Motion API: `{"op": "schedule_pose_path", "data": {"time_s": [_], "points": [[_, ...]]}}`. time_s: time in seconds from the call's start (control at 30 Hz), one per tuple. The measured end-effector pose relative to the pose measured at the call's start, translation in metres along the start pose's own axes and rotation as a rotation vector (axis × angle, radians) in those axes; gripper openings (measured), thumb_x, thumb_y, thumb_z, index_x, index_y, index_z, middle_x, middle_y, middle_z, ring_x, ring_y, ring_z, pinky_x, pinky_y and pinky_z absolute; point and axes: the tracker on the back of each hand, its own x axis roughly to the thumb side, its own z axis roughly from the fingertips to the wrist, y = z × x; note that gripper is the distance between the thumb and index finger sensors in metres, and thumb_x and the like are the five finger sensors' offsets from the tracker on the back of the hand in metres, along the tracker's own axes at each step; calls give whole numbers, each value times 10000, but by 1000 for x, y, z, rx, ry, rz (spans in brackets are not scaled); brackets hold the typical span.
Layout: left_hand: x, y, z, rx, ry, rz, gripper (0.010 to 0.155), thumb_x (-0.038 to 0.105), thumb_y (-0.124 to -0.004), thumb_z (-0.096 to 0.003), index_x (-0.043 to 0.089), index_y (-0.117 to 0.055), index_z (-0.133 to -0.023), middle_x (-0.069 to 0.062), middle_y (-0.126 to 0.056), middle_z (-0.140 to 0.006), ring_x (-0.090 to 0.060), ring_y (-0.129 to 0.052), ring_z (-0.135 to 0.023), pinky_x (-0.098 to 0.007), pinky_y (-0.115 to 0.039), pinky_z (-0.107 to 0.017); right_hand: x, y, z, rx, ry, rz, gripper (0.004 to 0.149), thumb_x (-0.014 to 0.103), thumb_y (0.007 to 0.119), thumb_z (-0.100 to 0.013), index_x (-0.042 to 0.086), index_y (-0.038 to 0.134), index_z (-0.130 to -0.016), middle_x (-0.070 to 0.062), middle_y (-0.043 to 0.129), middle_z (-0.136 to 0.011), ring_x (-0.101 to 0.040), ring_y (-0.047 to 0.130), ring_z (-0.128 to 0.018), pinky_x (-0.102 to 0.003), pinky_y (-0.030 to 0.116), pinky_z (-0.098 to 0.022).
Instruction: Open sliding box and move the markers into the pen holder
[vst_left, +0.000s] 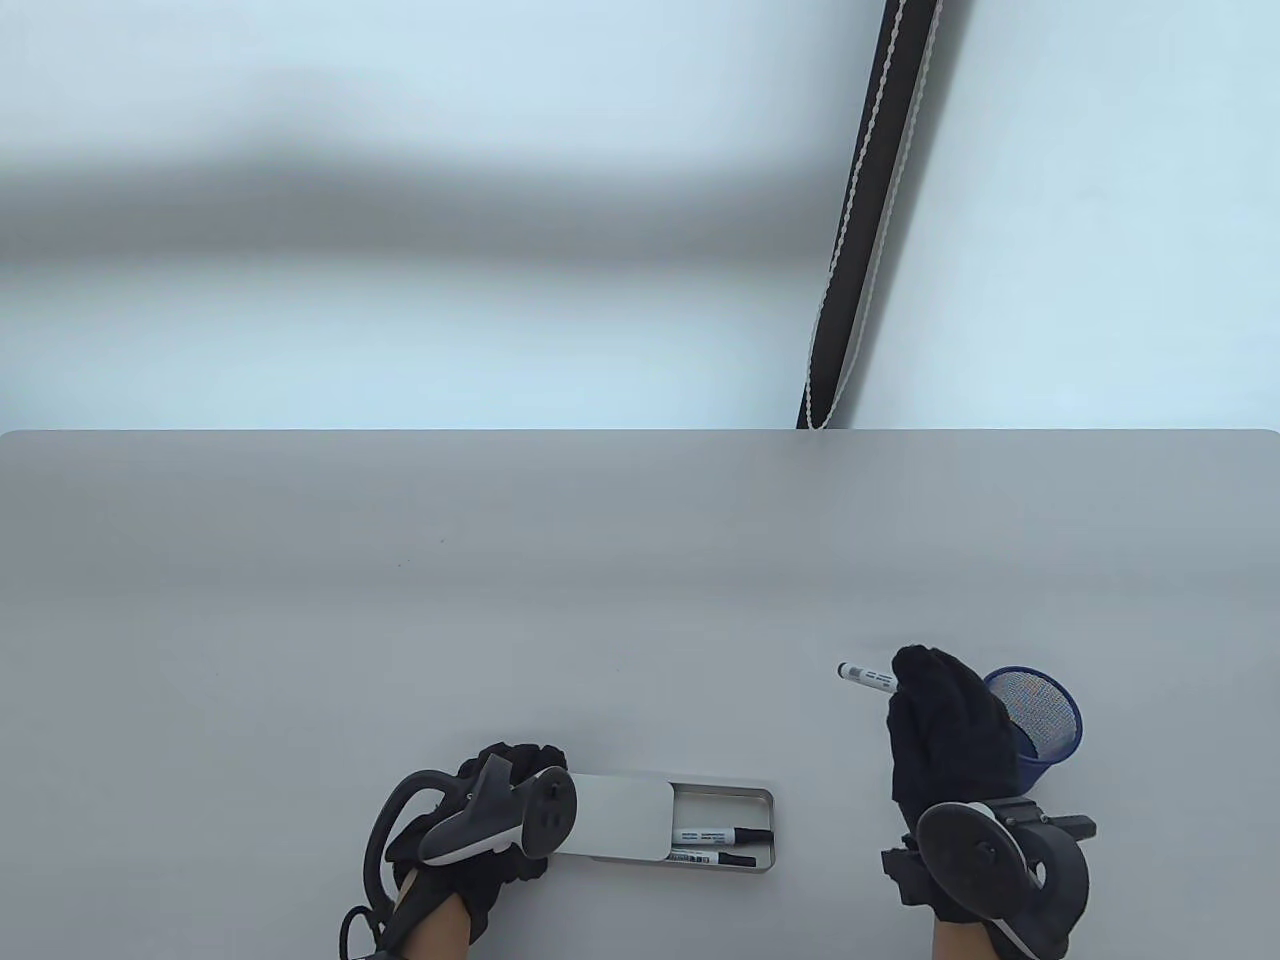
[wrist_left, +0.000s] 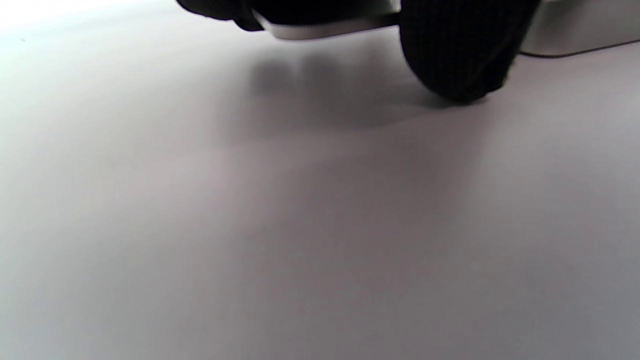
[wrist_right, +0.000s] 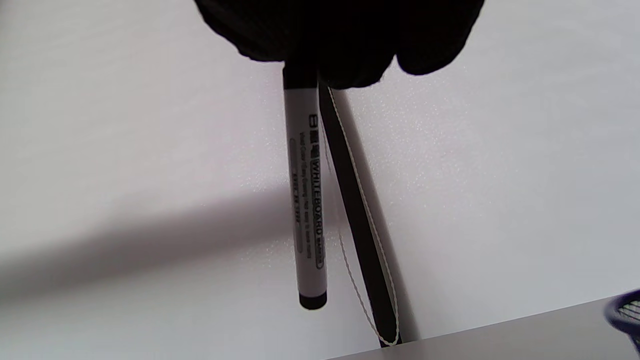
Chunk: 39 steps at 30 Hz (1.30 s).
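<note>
While the left hand (vst_left: 480, 835) rests on the closed end of the sliding box (vst_left: 665, 828), its fingers curled over the lid (vst_left: 615, 815) and holding it, the right hand (vst_left: 945, 730) grips a whiteboard marker (vst_left: 868, 677) well to the right. The box lies flat on the grey table (vst_left: 600, 600) near its front edge, and the lid is slid back toward the left hand, so the right part of the tray is uncovered. Two markers (vst_left: 720, 845) lie side by side in that uncovered part, their black caps pointing right. From the left wrist view, a gloved fingertip (wrist_left: 457, 55) touches the table just beside the box's metal edge (wrist_left: 320, 31). The marker in the right hand sticks out to the left of the curled fingers, its grey end away from the palm; the right wrist view shows the white barrel (wrist_right: 305, 200) with its printed label hanging from the fingers (wrist_right: 345, 40), which close round its upper end. The blue mesh pen holder (vst_left: 1045, 720) stands upright just to the right of that hand, partly hidden behind it. Behind the table, a dark strip with a beaded cord (vst_left: 865, 220) runs down the pale wall.
</note>
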Motion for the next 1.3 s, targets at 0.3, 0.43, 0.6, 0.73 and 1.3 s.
{"op": "schedule_pose_path", "data": {"time_s": [0.3, 0.43, 0.6, 0.73, 1.3], "points": [[0, 0, 0, 0, 0, 0, 774, 601, -691, -430, 349, -317, -1059, 70, -418, -1160, -213, -542, -1096, -363, -570, -838, -11, -7, 3, -102, 92, 166, 416, 163, 702, -609, 110, 592, -1007, -209, 642, -983, -336, 774, -813, -553, 652, -650], [0, 0, 0, 0, 0, 0, 773, 601, -691, -430, 348, -319, -1059, 70, -419, -1159, -213, -542, -1095, -363, -571, -838, -18, -9, 5, -138, 155, 219, 412, 131, 690, -613, 93, 579, -1008, -232, 611, -987, -361, 745, -818, -570, 628, -642], [0, 0, 0, 0, 0, 0, 774, 600, -691, -431, 346, -318, -1060, 68, -418, -1159, -217, -541, -1095, -364, -570, -838, -31, 0, 8, -106, 249, 257, 407, 105, 682, -612, 77, 577, -1004, -254, 597, -981, -384, 728, -815, -585, 615, -631], [0, 0, 0, 0, 0, 0, 773, 600, -690, -431, 347, -317, -1059, 69, -418, -1159, -215, -542, -1095, -363, -570, -838, -44, 17, 14, -37, 355, 275, 404, 100, 680, -615, 71, 575, -1004, -254, 595, -980, -386, 731, -812, -585, 616, -628], [0, 0, 0, 0, 0, 0, 773, 599, -689, -433, 345, -316, -1060, 66, -417, -1160, -217, -540, -1096, -367, -570, -839, -57, 60, 29, 188, 414, 331, 408, 98, 658, -621, 55, 574, -1017, -268, 606, -990, -437, 760, -813, -602, 599, -633]]}}
